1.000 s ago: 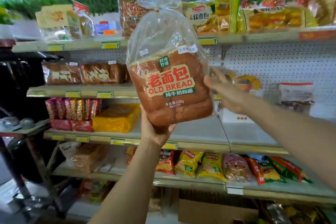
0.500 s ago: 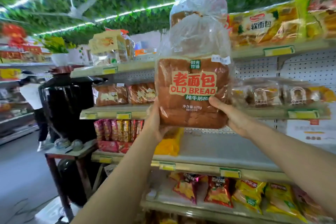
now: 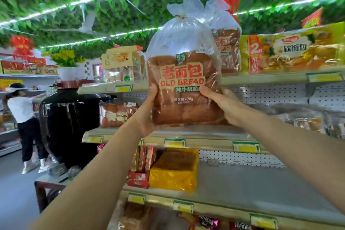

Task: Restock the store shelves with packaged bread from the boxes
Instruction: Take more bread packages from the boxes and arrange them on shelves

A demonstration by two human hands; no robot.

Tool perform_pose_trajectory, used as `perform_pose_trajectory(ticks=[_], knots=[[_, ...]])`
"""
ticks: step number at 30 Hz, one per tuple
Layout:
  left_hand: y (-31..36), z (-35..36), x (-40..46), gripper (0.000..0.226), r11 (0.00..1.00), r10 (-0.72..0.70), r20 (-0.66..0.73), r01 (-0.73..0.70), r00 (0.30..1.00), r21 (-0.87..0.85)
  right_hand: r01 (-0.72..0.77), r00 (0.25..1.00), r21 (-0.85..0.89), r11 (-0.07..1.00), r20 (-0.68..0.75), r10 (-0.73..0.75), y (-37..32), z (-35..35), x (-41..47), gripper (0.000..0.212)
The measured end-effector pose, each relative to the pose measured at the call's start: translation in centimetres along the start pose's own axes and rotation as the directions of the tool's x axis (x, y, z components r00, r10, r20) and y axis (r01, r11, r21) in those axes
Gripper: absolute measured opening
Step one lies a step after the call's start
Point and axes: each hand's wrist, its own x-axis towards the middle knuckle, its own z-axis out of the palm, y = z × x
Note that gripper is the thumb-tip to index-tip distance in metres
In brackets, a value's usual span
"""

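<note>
Between our two raised hands, in the head view, stands the bag of Old Bread (image 3: 183,87), upright, its long axis vertical and its knotted plastic top fanned out above. Our left hand (image 3: 147,112) cups the lower left edge from below, thumb pressed on the printed front; our right hand (image 3: 224,104) clamps the right side, thumb across the front and fingers curled behind, out of sight. Both hands grip the loaf, neither one slack.

We judge that the coming move turns on this: the top shelf (image 3: 261,76) lies beyond and slightly above the loaf's base, so the bag must rise and go forward, away from us. A second Old Bread loaf (image 3: 229,50) already stands there, just behind and right of ours. Left of it is a yellow-carded bread pack (image 3: 121,65), right of it a soft bread pack (image 3: 295,50); the gap between seems the likely slot.

The wrap is thin, crinkly, glossy film, loose above the crumb; the loaf looks soft, brown and blocky, so a hard squeeze could dent it. Shelf edges are pale metal with yellow price tags (image 3: 123,88)
</note>
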Motion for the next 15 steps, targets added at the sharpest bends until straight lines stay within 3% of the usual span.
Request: perform_pose_trajectory(ticks=[6,11,15], knots=[[4.8,-1.4,3.4,0.087,0.997,0.074,-0.034,-0.074,0.997,0.023,0.092,0.996,-0.04,0.995,0.019,-0.092,-3.7,2.6,4.6,0.099],[9.4,-3.6,7.7,0.074,0.988,0.13,-0.038,-0.127,0.991,0.085,0.127,0.991,-0.021,0.992,-0.033,-0.127,-5.9,5.4,9.7,0.128],[12.3,-6.1,12.5,0.085,0.979,0.15,-0.038,-0.143,0.988,0.146,0.156,0.987,0.042,0.987,-0.045,-0.154,-6.3,7.3,14.3,0.089]])
